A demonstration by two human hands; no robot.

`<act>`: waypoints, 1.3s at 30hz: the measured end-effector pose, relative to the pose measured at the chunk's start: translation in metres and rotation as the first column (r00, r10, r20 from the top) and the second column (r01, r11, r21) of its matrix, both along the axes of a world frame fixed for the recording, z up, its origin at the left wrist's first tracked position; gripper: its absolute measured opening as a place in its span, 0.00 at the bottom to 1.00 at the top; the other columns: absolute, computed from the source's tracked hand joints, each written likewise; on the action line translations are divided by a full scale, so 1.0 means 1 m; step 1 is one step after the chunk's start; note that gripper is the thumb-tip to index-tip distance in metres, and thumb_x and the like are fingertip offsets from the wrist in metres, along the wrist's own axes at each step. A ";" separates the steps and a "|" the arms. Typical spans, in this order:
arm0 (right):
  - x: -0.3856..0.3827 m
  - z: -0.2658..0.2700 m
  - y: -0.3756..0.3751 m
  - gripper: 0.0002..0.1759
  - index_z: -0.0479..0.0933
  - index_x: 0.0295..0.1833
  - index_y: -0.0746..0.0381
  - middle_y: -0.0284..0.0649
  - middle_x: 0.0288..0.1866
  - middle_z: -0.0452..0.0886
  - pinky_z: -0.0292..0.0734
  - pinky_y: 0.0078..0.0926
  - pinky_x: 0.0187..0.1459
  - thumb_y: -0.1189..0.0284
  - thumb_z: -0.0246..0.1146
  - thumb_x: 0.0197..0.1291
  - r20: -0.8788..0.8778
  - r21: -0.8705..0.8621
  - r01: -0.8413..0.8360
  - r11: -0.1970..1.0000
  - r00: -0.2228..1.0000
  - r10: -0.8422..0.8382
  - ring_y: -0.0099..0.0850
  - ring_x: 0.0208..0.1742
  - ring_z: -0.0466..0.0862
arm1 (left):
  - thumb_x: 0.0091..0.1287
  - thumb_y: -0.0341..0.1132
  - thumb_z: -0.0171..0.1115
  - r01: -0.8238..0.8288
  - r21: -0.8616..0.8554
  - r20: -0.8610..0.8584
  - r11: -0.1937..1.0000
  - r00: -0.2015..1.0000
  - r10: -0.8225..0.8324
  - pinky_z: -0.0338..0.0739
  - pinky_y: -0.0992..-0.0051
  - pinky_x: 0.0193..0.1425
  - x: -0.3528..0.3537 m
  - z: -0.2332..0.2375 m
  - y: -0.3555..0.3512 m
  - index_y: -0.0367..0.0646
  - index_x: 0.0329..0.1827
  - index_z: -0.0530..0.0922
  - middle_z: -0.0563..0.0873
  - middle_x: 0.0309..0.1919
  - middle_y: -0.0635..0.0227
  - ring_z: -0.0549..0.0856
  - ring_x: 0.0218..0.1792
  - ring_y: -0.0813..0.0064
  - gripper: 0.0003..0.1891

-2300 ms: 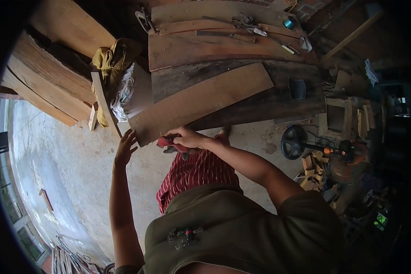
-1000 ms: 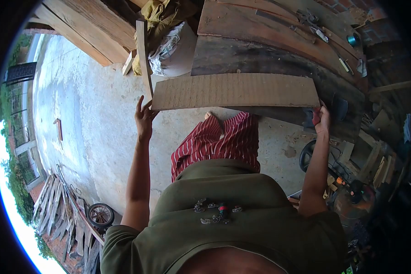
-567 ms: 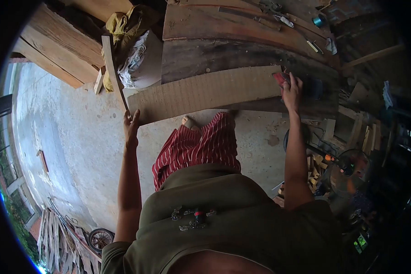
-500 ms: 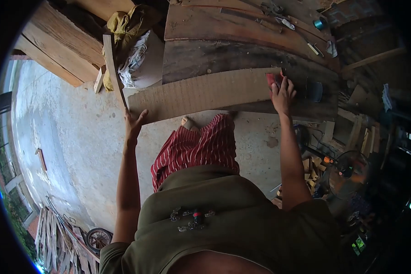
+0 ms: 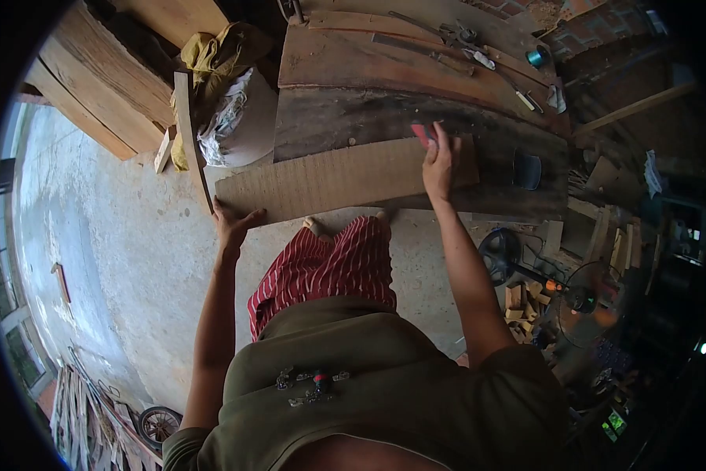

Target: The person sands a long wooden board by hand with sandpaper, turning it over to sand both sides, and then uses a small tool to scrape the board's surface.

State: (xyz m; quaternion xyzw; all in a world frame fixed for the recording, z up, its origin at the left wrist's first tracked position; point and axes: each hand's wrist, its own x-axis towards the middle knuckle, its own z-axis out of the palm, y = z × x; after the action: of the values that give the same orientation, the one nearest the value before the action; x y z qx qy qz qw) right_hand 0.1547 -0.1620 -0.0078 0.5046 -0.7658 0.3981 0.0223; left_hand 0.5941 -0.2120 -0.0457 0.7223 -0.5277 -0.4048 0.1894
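A long light-brown wooden board [image 5: 329, 177] with cross-wise ridges lies at a slant, its right part on the dark worktable and its left end jutting past the edge. My left hand [image 5: 233, 225] grips that left end, thumb stretched along the near edge and fingers at the corner. Pinched in my right hand [image 5: 441, 161], over the board's right part, is a small red piece that looks like folded sandpaper [image 5: 422, 135]; its lower side is hidden. A dark curved sheet [image 5: 527, 169] rests on the table to the right.
On the worktable [image 5: 329, 106] lie a white-handled tool [image 5: 523, 100], metal tools [image 5: 459, 35] and a teal spool [image 5: 536, 57]. A narrow batten [image 5: 188, 133] stands near my left hand beside a white sack [image 5: 239, 125]. A fan [image 5: 584, 298] and wood offcuts [image 5: 521, 302] are at right.
My right hand has moved left along the board with the red piece, away from the right end. My left hand keeps hold of the left end. The camera view has shifted slightly.
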 end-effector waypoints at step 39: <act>0.250 0.020 -0.117 0.11 0.82 0.41 0.71 0.56 0.44 0.80 0.83 0.42 0.45 0.74 0.62 0.56 -0.122 0.508 -0.555 0.659 0.711 0.693 0.49 0.47 0.84 | 0.52 0.42 0.80 -0.440 -0.122 -0.370 0.890 0.852 0.371 0.78 0.63 0.56 -0.020 -0.013 0.002 0.32 0.66 0.67 0.75 0.55 0.49 0.78 0.52 0.59 0.42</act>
State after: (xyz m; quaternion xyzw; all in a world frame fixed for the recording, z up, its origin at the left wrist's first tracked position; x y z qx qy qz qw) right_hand 0.4049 -0.2794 0.0122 0.7854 -0.5974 0.1161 -0.1127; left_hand 0.5737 -0.2099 -0.0584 0.7148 -0.3606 -0.4169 0.4304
